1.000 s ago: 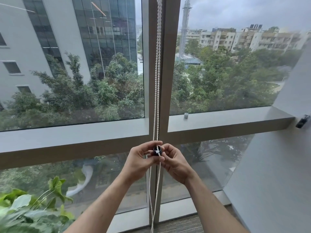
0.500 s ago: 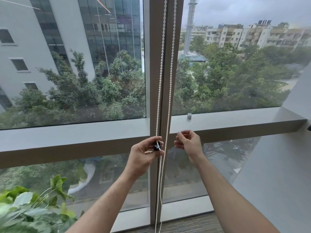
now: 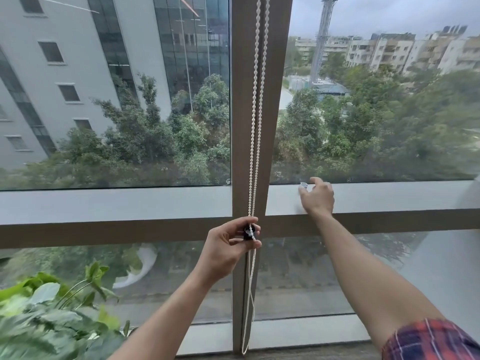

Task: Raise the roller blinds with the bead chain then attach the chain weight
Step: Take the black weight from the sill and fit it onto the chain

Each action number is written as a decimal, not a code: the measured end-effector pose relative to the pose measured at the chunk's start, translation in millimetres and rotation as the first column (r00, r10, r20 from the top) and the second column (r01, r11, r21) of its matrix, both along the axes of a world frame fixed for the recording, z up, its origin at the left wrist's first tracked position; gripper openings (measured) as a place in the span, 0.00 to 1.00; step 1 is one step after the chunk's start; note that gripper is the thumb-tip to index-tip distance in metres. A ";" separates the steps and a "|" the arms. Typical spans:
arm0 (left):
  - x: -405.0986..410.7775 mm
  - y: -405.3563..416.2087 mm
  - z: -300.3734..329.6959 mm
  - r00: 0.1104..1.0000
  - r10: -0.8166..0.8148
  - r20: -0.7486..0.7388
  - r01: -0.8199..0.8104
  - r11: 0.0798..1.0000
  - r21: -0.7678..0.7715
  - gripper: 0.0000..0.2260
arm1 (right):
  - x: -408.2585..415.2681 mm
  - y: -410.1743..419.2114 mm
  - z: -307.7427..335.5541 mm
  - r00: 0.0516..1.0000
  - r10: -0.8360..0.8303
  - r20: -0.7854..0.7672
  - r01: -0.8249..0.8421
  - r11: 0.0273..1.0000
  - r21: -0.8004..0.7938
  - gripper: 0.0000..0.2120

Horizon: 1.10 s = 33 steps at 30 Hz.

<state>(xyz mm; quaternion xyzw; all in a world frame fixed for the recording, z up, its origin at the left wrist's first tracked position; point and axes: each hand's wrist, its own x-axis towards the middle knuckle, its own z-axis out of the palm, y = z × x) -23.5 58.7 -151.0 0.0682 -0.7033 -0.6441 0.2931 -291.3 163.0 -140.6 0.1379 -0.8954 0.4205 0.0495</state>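
A white bead chain [image 3: 255, 120] hangs in two strands down the brown window mullion [image 3: 241, 152], and its loop reaches the floor. My left hand [image 3: 228, 248] pinches both strands together with a small black chain weight piece [image 3: 250, 233] at sill height. My right hand [image 3: 317, 195] is stretched out to the grey ledge on the right, fingers spread around a small clear cap-like piece [image 3: 303, 186] standing there. Whether the fingers touch it I cannot tell. No blind fabric is in view.
A grey window ledge [image 3: 117, 203] runs across the frame. A leafy green plant [image 3: 52, 313] fills the lower left corner. A grey wall [image 3: 462, 268] closes the right side. Buildings and trees lie beyond the glass.
My right hand left the chain and reached right and up to the small piece on the ledge. My left hand kept its pinch on the chain and black piece.
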 end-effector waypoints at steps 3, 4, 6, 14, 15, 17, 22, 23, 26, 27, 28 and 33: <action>-1.3 -0.6 -0.1 1.000 0.017 -0.007 -0.017 1.000 0.002 0.21 | -9.9 -5.4 0.0 0.999 0.027 0.032 -0.029 0.995 0.094 0.25; -1.5 -1.2 -0.3 1.000 0.023 -0.009 -0.023 1.000 0.000 0.21 | -12.0 -6.6 -0.6 0.999 0.026 0.033 -0.030 0.993 0.114 0.25; -1.6 -2.3 -1.0 0.999 0.032 -0.012 -0.032 0.999 -0.001 0.21 | -14.2 -8.0 -1.4 0.999 0.022 0.035 -0.027 0.988 0.150 0.23; -0.3 -2.1 -1.2 0.999 0.034 -0.015 -0.034 0.999 0.003 0.20 | -16.2 -10.7 -0.5 1.000 0.008 0.030 -0.014 0.981 0.192 0.14; 0.2 -2.0 -1.3 0.999 0.034 -0.014 -0.034 0.999 0.003 0.20 | -15.7 -10.9 -1.1 1.000 0.003 0.024 -0.007 0.984 0.179 0.13; 0.8 -1.5 -0.7 0.999 0.038 -0.013 -0.038 0.999 0.005 0.21 | -14.0 -9.8 -2.6 1.000 -0.013 0.016 0.011 0.992 0.125 0.13; -0.9 1.3 -0.4 0.999 0.040 -0.008 -0.040 0.999 0.008 0.21 | 3.6 0.3 0.2 0.998 -0.019 0.057 0.024 0.996 -0.083 0.14; -1.5 2.0 -0.6 0.999 0.041 -0.010 -0.041 0.999 0.011 0.22 | 11.3 1.9 1.4 0.998 -0.005 0.056 0.012 0.992 -0.125 0.14; -2.7 2.4 -0.3 0.999 0.043 -0.025 -0.042 0.999 0.010 0.22 | 41.2 5.8 4.5 0.997 0.060 0.039 -0.049 0.969 -0.240 0.12; -3.0 2.3 0.1 0.999 0.043 -0.026 -0.043 0.999 0.007 0.22 | 52.1 7.6 5.2 0.996 0.086 0.028 -0.075 0.958 -0.277 0.12; -3.2 2.2 0.5 0.999 0.045 -0.026 -0.045 0.999 0.002 0.22 | 63.0 9.6 6.1 0.993 0.117 0.013 -0.108 0.945 -0.308 0.11; -5.7 3.0 1.1 0.997 0.071 -0.025 -0.071 0.997 -0.009 0.22 | 113.7 18.9 13.9 0.964 0.258 -0.069 -0.264 0.881 -0.393 0.09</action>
